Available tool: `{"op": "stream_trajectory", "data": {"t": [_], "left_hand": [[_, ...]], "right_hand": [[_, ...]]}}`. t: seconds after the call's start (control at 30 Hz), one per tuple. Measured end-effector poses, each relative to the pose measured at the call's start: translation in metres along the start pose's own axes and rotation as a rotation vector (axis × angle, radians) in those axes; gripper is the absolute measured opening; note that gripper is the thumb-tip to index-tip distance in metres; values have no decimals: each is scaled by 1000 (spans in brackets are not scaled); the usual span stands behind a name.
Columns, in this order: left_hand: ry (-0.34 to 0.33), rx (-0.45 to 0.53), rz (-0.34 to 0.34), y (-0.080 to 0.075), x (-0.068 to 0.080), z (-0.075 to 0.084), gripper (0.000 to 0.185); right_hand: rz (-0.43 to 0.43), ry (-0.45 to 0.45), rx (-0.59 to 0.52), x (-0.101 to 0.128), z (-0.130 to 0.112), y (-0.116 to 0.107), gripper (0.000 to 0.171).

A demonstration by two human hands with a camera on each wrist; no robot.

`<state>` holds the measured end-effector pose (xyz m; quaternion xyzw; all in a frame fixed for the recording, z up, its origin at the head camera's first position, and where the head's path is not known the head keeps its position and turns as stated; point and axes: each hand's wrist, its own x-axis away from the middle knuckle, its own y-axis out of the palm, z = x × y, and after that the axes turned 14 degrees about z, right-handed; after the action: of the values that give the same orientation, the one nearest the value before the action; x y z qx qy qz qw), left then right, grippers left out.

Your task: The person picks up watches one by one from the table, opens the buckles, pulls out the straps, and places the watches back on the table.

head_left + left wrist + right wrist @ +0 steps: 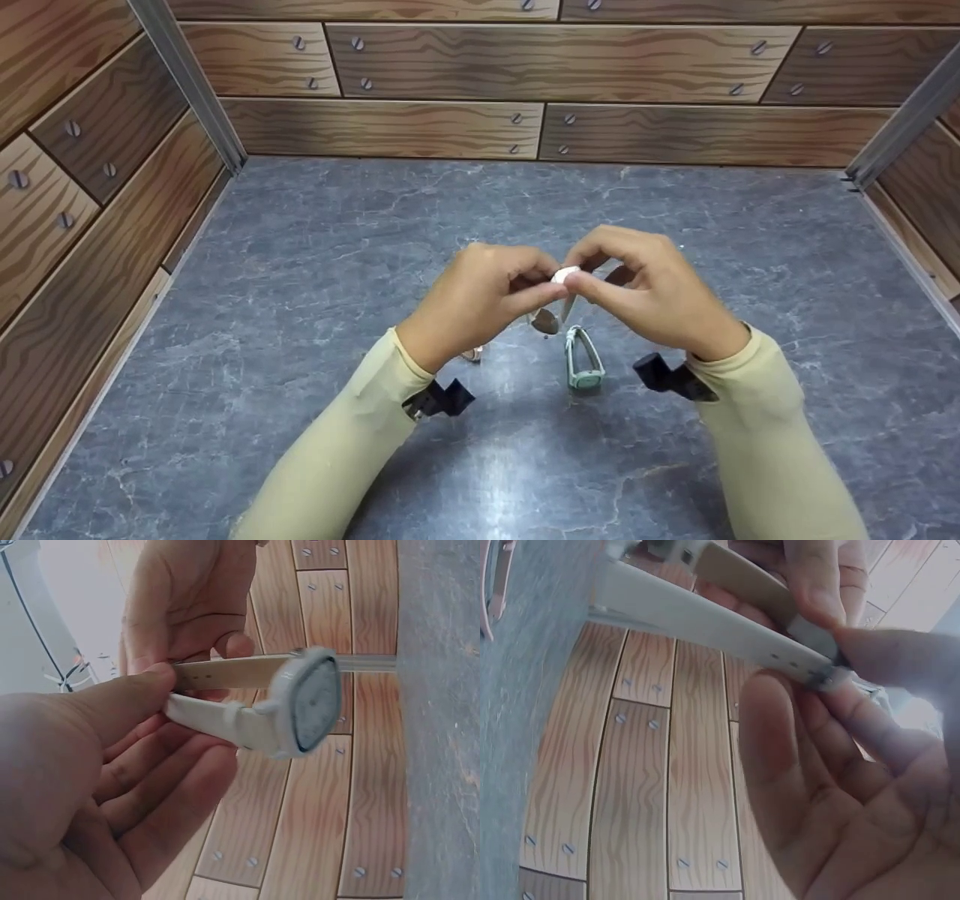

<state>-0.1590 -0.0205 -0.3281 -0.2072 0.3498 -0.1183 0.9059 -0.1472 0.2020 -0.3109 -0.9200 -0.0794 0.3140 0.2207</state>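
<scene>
Two hands meet above the middle of the grey marbled table (300, 247) in the head view: the left hand (480, 300) and the right hand (652, 289) both pinch a white watch (564, 274) with curled fingertips, holding it in the air between them. Little of the watch shows here, only a white bit at the fingertips and its case hanging below. On the table just under the hands lies a green watch (583, 361), and a small pinkish piece (472, 354) peeks out beside the left wrist; what it is cannot be told.

The left wrist view shows what the head view hides: the white watch (300, 709) has a squarish face, turned sideways, and both strap halves run back to the left hand (112, 787), whose thumb presses the strap against the curled fingers. The right hand (187, 600) grips from above.

The right wrist view shows the strap end (810, 664) with its holes, pinched between thumb and fingers of the right hand (840, 787). Wood-patterned walls (667, 787) stand behind.
</scene>
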Motion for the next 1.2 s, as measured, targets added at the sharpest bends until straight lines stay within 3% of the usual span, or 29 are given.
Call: {"op": "stream_trajectory", "data": {"t": [0.27,0.37,0.57,0.73,0.9,1.03,1.2], "left_hand": [[-10,102,102,2,-3,2,11],[4,60,83,3,-4,3,11],[40,-53,25,3,-2,1,11],[50,-150,-6,2,0,0,15],[68,-240,-40,1,0,-1,16],[73,-251,-52,0,0,-1,16],[55,-197,-38,0,0,-1,15]], "right_hand": [[104,43,-190,-1,-2,6,6],[88,14,-138,-1,0,4,4],[20,-46,80,-1,3,0,4],[-35,-91,157,-1,3,0,4],[-67,-196,251,-1,5,-1,6],[-63,-260,317,-1,6,0,6],[-50,-274,269,-1,6,0,5]]}}
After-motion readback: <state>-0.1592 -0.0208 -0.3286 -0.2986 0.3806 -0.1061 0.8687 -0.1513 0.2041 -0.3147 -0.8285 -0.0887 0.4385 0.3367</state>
